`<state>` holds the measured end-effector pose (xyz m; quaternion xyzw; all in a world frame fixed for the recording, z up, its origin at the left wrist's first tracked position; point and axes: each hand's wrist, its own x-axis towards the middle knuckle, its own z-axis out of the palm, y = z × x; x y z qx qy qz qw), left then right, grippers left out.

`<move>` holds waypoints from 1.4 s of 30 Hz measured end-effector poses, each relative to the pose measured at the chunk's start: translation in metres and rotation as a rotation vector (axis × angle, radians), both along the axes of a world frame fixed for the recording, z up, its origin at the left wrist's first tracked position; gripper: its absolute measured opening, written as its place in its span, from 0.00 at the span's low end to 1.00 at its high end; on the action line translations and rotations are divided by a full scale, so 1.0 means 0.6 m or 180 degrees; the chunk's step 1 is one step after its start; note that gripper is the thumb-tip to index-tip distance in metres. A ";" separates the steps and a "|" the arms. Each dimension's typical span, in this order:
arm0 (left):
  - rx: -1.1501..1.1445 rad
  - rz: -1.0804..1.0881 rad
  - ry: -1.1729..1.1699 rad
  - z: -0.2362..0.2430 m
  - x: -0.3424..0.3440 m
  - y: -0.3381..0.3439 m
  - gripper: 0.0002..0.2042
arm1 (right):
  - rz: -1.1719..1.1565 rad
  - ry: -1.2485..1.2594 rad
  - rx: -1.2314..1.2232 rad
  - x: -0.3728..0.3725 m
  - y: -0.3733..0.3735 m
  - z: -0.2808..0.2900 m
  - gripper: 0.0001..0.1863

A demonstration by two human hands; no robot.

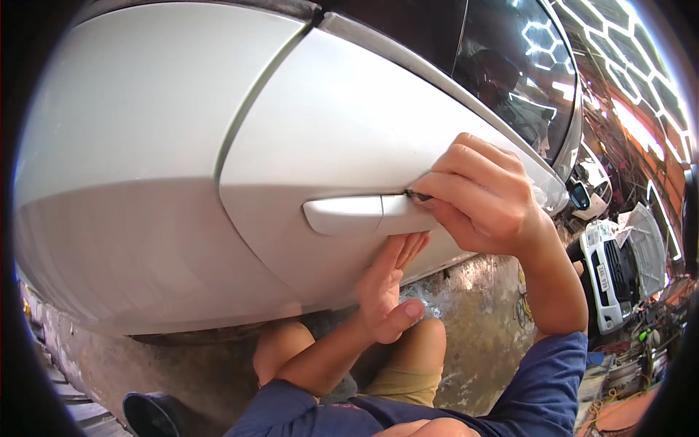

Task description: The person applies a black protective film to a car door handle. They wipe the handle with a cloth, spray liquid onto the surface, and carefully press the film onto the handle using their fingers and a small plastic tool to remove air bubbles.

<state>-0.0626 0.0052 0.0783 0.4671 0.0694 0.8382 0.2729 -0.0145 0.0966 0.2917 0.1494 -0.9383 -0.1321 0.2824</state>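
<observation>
A white car door (349, 116) fills the middle of the head view, with its door handle (342, 215) in the same white. My right hand (480, 193) is closed in a pinch at the handle's right end. A small dark piece (417, 195) sticks out from between its fingertips against the handle's upper edge; its kind is too small to tell. Just below the handle, my left hand (389, 291) lies with its fingers straight against the door, thumb apart and nothing in it. The handle's right end is partly hidden behind my right hand.
The white rear panel (124, 146) curves away to the left and dark windows (510, 65) run above. A black bucket (149, 415) stands on the stained floor (480, 320) at lower left. Another white car (611, 273) with a raised hood is at far right.
</observation>
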 end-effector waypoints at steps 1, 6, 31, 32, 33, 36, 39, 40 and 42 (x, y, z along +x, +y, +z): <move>0.0018 0.0007 0.0008 0.004 0.002 0.001 0.48 | -0.0079 -0.0040 0.0004 0.006 -0.001 0.006 0.15; -0.0026 0.0075 0.0043 -0.003 0.008 0.004 0.47 | -0.0042 -0.0080 -0.0031 0.006 -0.001 -0.001 0.14; -0.1439 0.5283 0.2337 0.178 -0.137 -0.326 0.17 | -0.0724 0.1464 -0.3942 0.231 -0.163 -0.602 0.04; -0.1144 0.5421 0.2525 0.211 -0.160 -0.302 0.17 | -0.0864 0.1397 -0.3988 0.230 -0.166 -0.606 0.05; -0.1381 0.5415 0.3152 0.243 -0.162 -0.268 0.17 | -0.0829 0.1406 -0.4015 0.229 -0.164 -0.616 0.05; -0.0955 0.5491 0.4673 0.225 -0.194 -0.203 0.16 | -0.0758 0.1510 -0.4427 0.218 -0.177 -0.648 0.04; -0.0745 0.4851 0.4945 0.235 -0.146 -0.134 0.21 | -0.1075 0.1478 -0.4596 0.229 -0.164 -0.701 0.04; -0.0994 0.4629 0.5061 0.240 -0.123 -0.111 0.27 | -0.1077 0.1437 -0.4874 0.229 -0.162 -0.704 0.05; -0.0919 0.4366 0.5249 0.263 -0.086 -0.061 0.29 | -0.0962 0.1550 -0.4668 0.226 -0.138 -0.721 0.05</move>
